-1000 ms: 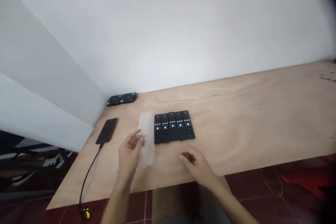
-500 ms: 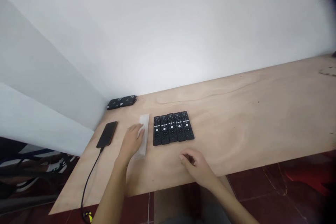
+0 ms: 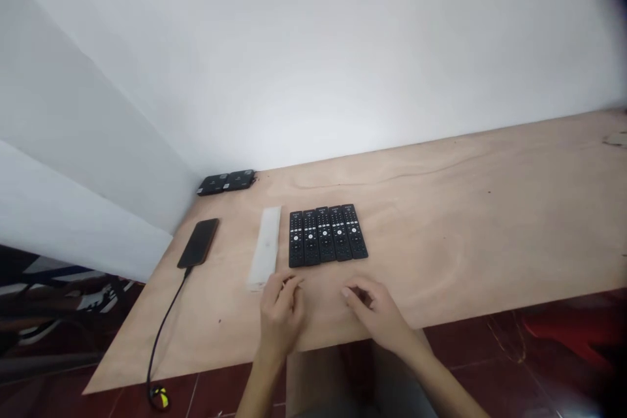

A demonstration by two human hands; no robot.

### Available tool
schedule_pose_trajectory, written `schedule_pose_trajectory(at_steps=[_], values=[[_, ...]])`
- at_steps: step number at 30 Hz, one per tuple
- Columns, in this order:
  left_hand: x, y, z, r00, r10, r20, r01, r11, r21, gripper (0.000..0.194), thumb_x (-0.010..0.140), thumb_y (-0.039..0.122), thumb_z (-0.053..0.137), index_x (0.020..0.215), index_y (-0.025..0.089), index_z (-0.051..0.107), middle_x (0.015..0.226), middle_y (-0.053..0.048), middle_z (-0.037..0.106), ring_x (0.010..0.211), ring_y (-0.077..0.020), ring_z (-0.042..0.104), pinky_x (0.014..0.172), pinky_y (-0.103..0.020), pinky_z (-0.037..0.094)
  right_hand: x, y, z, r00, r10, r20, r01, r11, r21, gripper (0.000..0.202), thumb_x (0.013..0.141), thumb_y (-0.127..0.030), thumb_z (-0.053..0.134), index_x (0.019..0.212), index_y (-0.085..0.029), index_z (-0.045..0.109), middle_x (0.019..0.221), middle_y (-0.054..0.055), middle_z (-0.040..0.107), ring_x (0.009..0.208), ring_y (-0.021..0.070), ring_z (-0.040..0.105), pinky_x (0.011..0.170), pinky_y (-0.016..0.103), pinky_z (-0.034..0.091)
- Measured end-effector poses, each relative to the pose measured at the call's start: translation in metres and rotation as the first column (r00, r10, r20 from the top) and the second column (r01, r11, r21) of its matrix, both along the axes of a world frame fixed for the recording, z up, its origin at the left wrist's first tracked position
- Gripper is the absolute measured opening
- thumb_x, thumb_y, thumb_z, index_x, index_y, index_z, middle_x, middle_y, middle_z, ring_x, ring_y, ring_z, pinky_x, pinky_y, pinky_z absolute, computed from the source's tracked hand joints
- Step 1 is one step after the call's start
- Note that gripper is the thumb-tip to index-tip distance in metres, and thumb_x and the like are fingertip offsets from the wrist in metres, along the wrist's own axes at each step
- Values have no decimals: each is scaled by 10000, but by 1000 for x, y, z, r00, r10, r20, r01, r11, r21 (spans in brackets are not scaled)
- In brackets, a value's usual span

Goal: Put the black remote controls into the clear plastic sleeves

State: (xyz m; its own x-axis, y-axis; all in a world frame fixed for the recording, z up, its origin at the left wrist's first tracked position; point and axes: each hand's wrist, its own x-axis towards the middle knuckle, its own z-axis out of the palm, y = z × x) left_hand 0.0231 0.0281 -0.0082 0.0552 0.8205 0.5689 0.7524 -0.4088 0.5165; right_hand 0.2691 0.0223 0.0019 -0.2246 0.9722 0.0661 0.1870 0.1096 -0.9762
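Note:
Several black remote controls (image 3: 324, 235) lie side by side in a row on the wooden tabletop, buttons facing up. To their left rests a long, whitish translucent plastic sleeve (image 3: 267, 245). My left hand (image 3: 283, 313) is just below the row, close to the sleeve's near end, its fingers curled in and slightly blurred. Nothing shows in its grasp. My right hand (image 3: 377, 315) hovers by the table's near edge, below the right end of the row. Its fingers are loosely closed toward the thumb, and I see nothing held there.
A dark phone (image 3: 198, 243) with a black cable (image 3: 169, 330) lies on the left. Two flat black boxes (image 3: 226, 182) sit in the back left corner against the white wall (image 3: 343, 65). Beyond the left edge, a person's shoe (image 3: 34, 326) shows. Something red (image 3: 568, 333) is at lower right.
My left hand has come off the plastic sleeve and moved right and toward me, its fingers now curled. My right hand has stayed nearly in place. The view has shifted slightly.

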Motion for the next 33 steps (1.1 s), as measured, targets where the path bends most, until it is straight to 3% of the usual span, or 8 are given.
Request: schedule_pose_trajectory(at_steps=[4,8,13,16,18,23,27,33], values=[[4,12,6,1000,24,-11,-25,993,-118,469,1044,202,548,1502,237,641,1454,-134,705,1376,-355,620,1203,-578,468,0,3,-3,999,18,32,-18,1000,-7,377,1099,-502,567,899,-219,715,807,28,671,757,222,616,664,313,482],[8,11,9,997,16,-79,-31,980,-199,440,1058,299,603,1482,214,681,1537,-140,672,1445,-402,567,1233,-632,421,3,-2,-1,990,38,137,-48,996,73,321,1116,-436,540,937,-229,707,866,43,695,810,241,639,723,340,522],[20,-41,2,997,-57,-48,45,974,-223,338,1051,268,604,1335,312,783,1333,-111,773,1270,-396,661,1149,-655,477,11,-23,3,947,87,310,-160,963,216,115,1045,-316,667,1139,-265,709,1134,93,715,1054,300,667,934,435,582],[35,-73,1,982,-191,6,184,935,-303,415,1041,264,618,1432,357,721,1352,-108,748,1224,-375,667,1055,-600,560,16,-32,4,908,127,400,-247,933,262,429,892,-274,852,1285,-286,680,1318,118,675,1235,362,622,1050,511,573],[40,-80,1,970,-243,15,234,913,-333,460,1044,262,624,1490,365,670,1390,-105,726,1275,-364,639,1070,-573,569,22,-32,6,888,148,436,-287,918,273,355,927,-223,800,1259,-291,696,1299,113,689,1236,358,626,1055,527,577],[17,-57,4,984,-169,-56,147,950,-276,479,998,311,747,1472,321,678,1452,-129,680,1382,-388,583,1167,-614,506,53,-16,11,904,133,407,-270,915,300,214,1047,-206,642,1218,-280,748,1323,118,725,1296,331,641,1109,512,571],[-3,-37,9,971,-238,35,236,918,-319,361,1011,353,752,1371,317,748,1328,-114,736,1264,-337,672,1080,-525,578,74,-5,10,920,150,362,-252,935,251,207,1087,-284,623,1243,-273,758,1343,114,743,1297,320,669,1122,499,576],[17,-26,18,949,-80,306,215,872,-440,227,1066,391,658,1209,260,776,1200,-70,793,1146,-280,728,1020,-435,583,65,0,0,936,30,351,-121,963,240,357,1114,-373,594,1457,-300,661,1460,112,692,1367,327,639,1190,550,525]])
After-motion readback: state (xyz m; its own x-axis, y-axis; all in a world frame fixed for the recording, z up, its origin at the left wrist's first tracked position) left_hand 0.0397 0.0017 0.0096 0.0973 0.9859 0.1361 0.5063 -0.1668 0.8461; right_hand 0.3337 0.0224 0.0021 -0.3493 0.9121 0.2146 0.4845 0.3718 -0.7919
